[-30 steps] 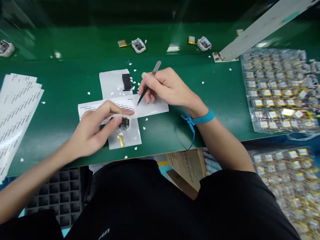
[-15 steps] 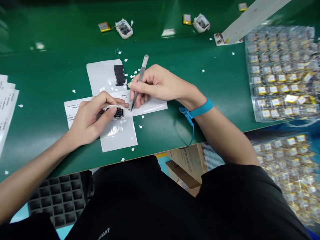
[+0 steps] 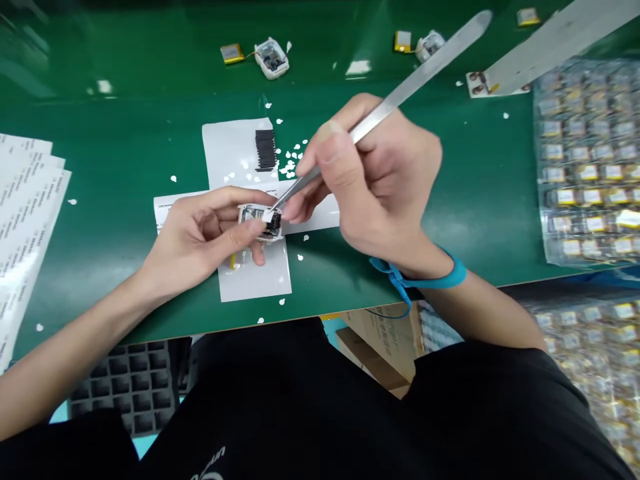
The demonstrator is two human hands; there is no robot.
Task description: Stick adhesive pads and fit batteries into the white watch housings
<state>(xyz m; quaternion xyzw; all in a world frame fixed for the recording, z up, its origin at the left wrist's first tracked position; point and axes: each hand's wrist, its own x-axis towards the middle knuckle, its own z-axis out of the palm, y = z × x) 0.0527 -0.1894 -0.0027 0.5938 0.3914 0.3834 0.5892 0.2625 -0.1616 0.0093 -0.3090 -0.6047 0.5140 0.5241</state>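
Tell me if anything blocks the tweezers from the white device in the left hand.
Nothing visible does: the steel tweezers in the right hand have their tip at the white-cased device in the left hand, by a small white tab. The left thumb lies lower, clear of the tip.

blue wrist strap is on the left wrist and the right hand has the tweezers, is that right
Not quite: the blue wrist strap is on the wrist of the right hand, not the left, as the head view shows. The right hand does have the tweezers.
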